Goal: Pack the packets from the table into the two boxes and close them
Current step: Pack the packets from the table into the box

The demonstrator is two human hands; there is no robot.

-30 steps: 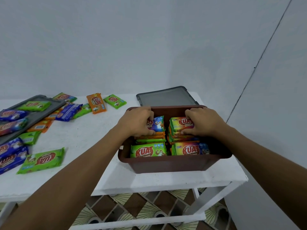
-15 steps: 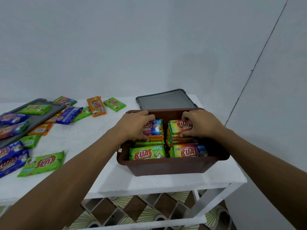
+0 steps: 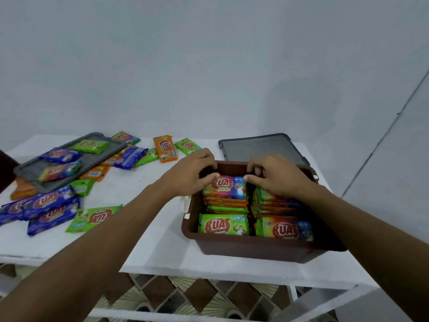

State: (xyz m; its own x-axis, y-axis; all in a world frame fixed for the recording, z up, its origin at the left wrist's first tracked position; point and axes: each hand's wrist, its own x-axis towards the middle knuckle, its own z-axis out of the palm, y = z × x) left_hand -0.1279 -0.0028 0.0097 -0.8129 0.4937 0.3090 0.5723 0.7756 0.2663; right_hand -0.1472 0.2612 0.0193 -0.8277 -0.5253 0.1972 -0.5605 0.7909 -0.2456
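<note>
Both sets of fingers are curled down onto the same packet (image 3: 226, 185), the multicolour KUAT one on top of the far-left stack in the brown box (image 3: 250, 248). The left hand (image 3: 189, 174) pinches its left end with thumb and forefinger, other fingers hooked over the box's far rim. The right hand (image 3: 277, 175) has its fingertips on the packet's right end and its palm over the far-right stack (image 3: 276, 204), so I can't tell if it's actually gripping or just pressing.

Inside the box there are four stacks: the two far ones under the hands, plus a green packet (image 3: 222, 225) near-left and an orange-blue one (image 3: 284, 230) near-right, both face up.

Just behind the box lies a grey lid (image 3: 260, 147), flat on the white table (image 3: 151, 247). Well left of the box, loose packets (image 3: 50, 204) are scattered about in blue, green and orange, some on a second grey lid (image 3: 92, 156).
</note>
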